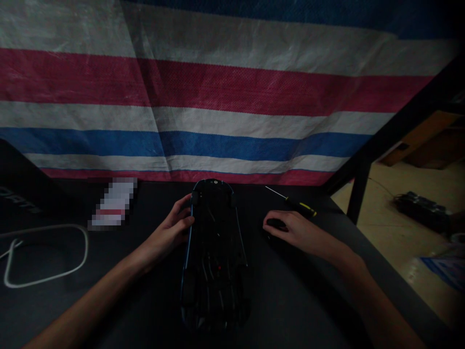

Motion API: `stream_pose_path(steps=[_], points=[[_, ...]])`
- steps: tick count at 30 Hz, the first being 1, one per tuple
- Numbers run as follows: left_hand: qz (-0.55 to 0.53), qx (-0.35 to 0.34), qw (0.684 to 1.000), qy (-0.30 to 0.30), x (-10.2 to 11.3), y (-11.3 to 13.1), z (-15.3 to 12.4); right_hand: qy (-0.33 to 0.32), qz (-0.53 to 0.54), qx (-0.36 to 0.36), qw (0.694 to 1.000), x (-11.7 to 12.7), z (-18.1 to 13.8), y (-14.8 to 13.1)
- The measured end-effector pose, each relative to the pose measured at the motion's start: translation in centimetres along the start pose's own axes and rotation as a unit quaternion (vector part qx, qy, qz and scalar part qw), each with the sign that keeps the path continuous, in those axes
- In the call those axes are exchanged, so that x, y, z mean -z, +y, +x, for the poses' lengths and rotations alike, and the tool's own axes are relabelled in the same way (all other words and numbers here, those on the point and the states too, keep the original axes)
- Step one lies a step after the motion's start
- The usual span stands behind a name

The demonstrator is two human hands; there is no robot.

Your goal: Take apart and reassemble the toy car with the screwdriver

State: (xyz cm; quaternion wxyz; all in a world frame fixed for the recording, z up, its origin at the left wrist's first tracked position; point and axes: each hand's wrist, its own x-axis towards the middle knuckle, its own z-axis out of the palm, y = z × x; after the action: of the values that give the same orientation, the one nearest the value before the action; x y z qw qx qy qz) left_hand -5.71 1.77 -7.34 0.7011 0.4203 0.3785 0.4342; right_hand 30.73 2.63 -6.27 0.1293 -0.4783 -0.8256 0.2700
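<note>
A toy car (218,232) lies upside down on the dark table, its black underside facing up and blue body edges showing along the sides. My left hand (178,223) holds the car's left side near one end, thumb on the edge and fingers against the side. To the right of the car, my right hand (286,225) is closed around a small black piece (276,223) at the table surface; its kind I cannot make out. Just beyond that hand lies a screwdriver (301,207) with a black and yellow handle, its thin shaft pointing away to the left.
A white cable (85,252) loops over the table (127,310) on the left. Behind it lies a blurred pale item (114,203). A striped sheet (218,87) hangs along the back edge. A black frame post (358,194) stands at the right, with dark objects (421,208) on the floor beyond.
</note>
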Motion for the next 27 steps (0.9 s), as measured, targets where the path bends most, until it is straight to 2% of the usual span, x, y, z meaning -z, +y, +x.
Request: stream_pose_path(steps=[10,27], points=[[0.011,-0.001,1.000,-0.017,0.1,0.0,0.0,0.048,0.000,0.025,0.999,-0.2,0.4,-1.6],[0.011,0.004,1.000,0.001,0.0,0.1,-0.1,0.160,0.055,0.061,0.984,-2.4,0.2,-7.2]])
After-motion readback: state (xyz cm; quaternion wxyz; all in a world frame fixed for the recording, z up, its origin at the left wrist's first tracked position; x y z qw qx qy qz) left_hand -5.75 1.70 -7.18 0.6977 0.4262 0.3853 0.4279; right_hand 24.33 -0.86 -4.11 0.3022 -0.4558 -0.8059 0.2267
